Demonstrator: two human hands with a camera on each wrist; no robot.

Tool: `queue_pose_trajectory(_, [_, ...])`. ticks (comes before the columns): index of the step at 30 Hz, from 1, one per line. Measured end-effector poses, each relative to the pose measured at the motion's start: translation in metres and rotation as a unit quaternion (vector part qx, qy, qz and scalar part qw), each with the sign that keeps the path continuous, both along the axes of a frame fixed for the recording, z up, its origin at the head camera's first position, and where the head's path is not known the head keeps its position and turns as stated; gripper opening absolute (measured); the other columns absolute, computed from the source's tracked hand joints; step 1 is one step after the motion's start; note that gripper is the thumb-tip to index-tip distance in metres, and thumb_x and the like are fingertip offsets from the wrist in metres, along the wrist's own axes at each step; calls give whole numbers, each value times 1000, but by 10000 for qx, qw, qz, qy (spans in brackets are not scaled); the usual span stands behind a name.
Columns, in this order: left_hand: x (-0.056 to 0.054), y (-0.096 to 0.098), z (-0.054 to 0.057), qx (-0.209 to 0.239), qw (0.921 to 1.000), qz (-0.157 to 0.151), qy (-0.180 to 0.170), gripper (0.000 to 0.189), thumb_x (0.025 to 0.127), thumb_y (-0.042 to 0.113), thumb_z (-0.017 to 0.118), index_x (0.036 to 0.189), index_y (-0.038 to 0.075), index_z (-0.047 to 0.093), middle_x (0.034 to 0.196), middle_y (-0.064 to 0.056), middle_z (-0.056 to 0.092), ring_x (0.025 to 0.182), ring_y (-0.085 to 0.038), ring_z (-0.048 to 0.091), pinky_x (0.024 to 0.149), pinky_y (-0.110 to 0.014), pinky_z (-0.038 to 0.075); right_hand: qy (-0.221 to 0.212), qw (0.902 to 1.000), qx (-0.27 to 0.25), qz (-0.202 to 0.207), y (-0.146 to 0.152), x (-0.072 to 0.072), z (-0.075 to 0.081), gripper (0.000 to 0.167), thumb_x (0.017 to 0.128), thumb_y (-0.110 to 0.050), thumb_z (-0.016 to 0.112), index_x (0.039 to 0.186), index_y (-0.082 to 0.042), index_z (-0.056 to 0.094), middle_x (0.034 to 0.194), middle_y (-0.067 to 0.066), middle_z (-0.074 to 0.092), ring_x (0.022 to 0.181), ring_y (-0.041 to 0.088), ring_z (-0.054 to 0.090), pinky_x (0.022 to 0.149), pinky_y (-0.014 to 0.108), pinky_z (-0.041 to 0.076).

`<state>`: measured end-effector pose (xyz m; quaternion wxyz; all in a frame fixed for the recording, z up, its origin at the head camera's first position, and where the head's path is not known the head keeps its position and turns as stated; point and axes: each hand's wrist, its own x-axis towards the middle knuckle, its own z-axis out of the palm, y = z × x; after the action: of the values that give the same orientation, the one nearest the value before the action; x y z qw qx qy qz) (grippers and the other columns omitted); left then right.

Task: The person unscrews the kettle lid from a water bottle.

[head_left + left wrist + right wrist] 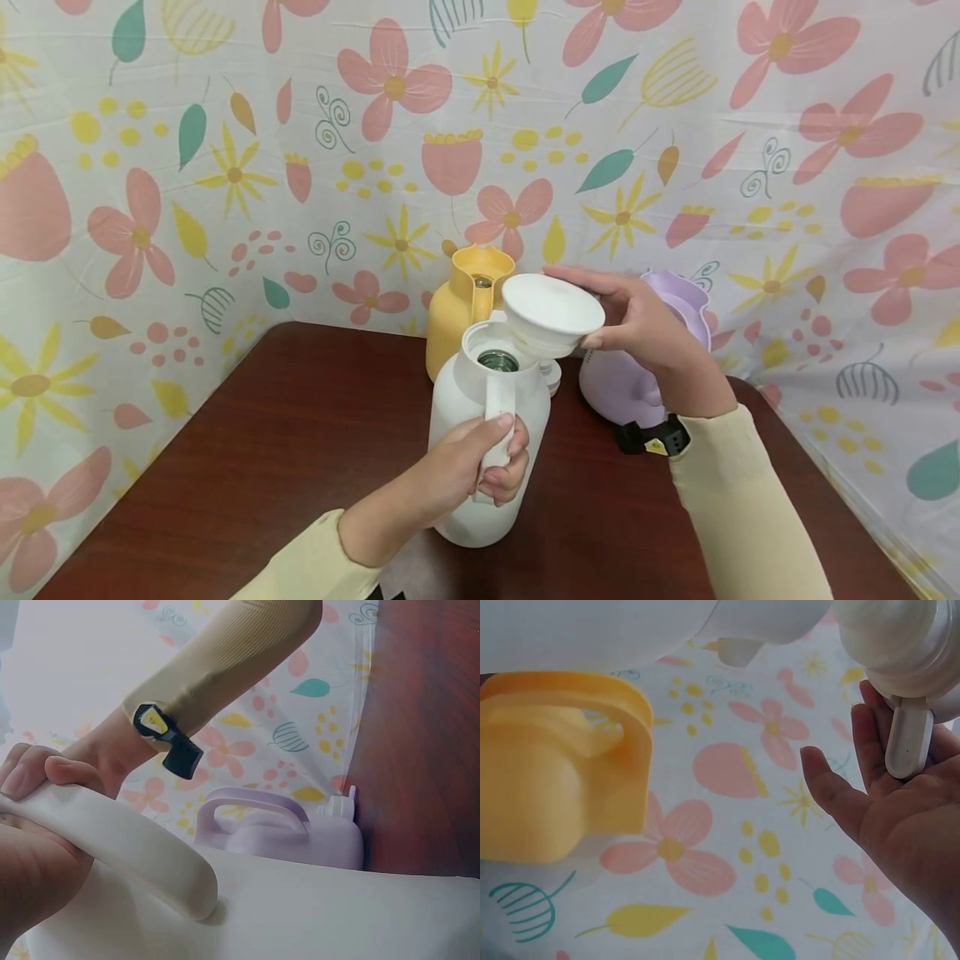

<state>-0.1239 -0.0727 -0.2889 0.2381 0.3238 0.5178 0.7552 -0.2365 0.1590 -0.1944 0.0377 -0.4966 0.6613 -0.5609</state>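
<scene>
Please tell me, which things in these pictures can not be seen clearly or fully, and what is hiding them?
- Head view: the white jug hides the lower front of the yellow jug.
- Head view: the right hand and white lid cover much of the purple jug.
- Head view: whether anything is inside the white jug is too dark to tell.
- Left wrist view: the left hand on the handle is cut off by the edge.

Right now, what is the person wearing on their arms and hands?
Both hands are bare: left hand, right hand. Each arm wears a pale yellow ribbed long sleeve reaching the wrist. The right wrist carries a black strap-mounted device with a small yellow marking. No rings or gloves show.
</scene>
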Motion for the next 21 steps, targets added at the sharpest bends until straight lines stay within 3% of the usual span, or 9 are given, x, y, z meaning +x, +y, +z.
queue_pose_trajectory(5, [0, 0, 0, -35, 10000, 14, 35, 33, 110, 30, 21, 84, 13, 34, 63, 12, 32, 57, -1, 27, 57, -20, 24, 164, 9998, -62, -41, 12, 2, -10, 63, 88, -31, 81, 144, -16, 58, 140, -7, 65, 119, 5, 64, 94, 17, 54])
queue_pose_trajectory(21, [0, 0, -1, -67, 10000, 5, 9, 34, 110, 31, 22, 84, 13, 35, 63, 12, 32, 57, -1, 28, 57, -20, 24, -267, 9985, -448, -188, 41, 13, -40, 66, 87, -40, 79, 144, -14, 59, 138, -4, 68, 121, 5, 66, 94, 17, 55])
